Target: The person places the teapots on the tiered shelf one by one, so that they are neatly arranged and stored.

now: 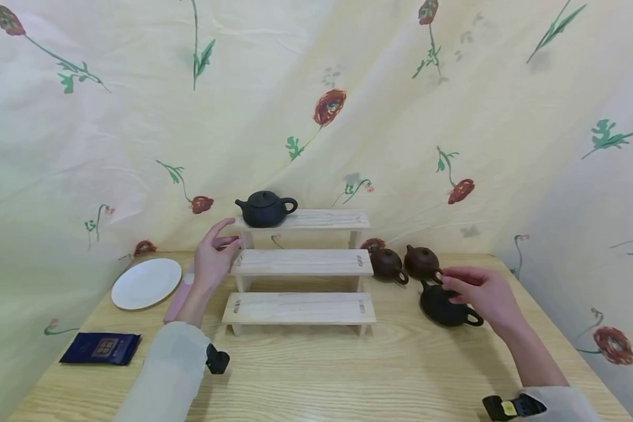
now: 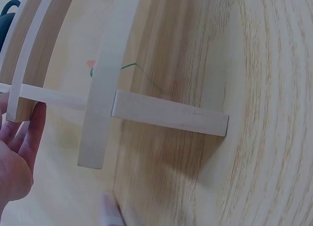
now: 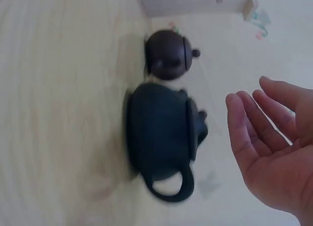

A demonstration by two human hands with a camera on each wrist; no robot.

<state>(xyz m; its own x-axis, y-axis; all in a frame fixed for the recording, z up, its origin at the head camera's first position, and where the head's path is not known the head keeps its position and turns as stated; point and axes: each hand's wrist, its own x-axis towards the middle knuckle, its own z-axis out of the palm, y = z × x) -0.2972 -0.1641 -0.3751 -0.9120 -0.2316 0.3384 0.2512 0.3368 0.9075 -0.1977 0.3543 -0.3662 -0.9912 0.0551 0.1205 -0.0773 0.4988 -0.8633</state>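
Note:
A three-tier wooden shelf (image 1: 303, 262) stands mid-table, with a black teapot (image 1: 264, 210) on the left end of its top tier. At that end, my left hand (image 1: 214, 256) holds the board's edge; the left wrist view has the fingers (image 2: 36, 121) around the board end. Over a second black teapot (image 1: 443, 305) on the table hovers my right hand (image 1: 482, 291), its fingers loosely bent and holding nothing. The right wrist view shows a gap between this hand and the teapot's lid. Two brown teapots (image 1: 386, 265) (image 1: 422, 262) sit behind, right of the shelf.
A white plate (image 1: 146, 283) lies at the table's back left, beside a pink flat object (image 1: 179, 298) partly covered by the left arm. Closer to me is a dark blue packet (image 1: 101, 349). Flower-printed cloth (image 1: 274, 117) hangs behind the table.

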